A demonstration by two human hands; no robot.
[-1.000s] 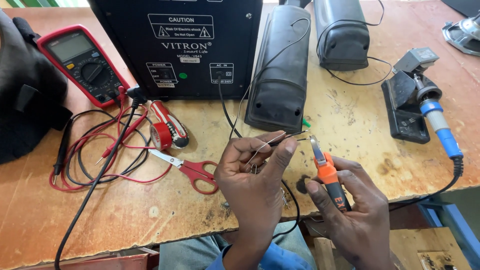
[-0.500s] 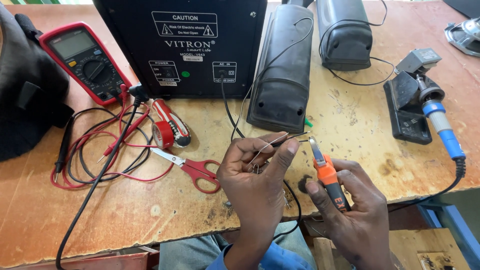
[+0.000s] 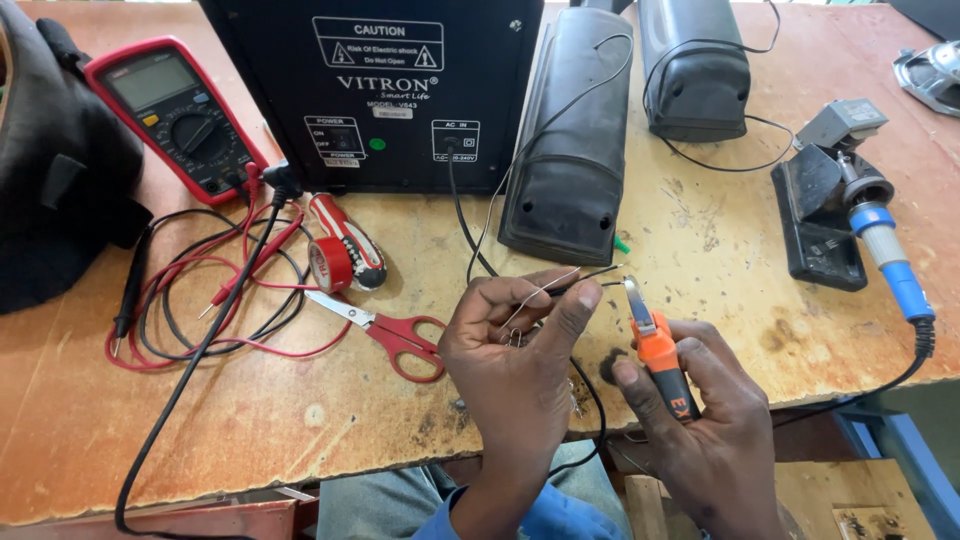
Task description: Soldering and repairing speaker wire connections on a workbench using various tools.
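Your left hand [image 3: 515, 350] pinches a thin wire [image 3: 575, 283] between thumb and fingertips, just above the bench edge in front of the flat black speaker [image 3: 570, 150]; your right hand [image 3: 715, 425] is closed round an orange-handled knife [image 3: 655, 345], blade tip just beside the wire end; looks like stripping the insulation; next calls for a light, shallow cut and steady pinch, keep the thumb off the blade; scissors [image 3: 385, 330] lie near, unused.

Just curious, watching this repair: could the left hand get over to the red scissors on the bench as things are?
Probably yes. The red scissors lie just beside the left hand with bare bench between, but its fingers pinch a thin wire, so it would have to let go first.
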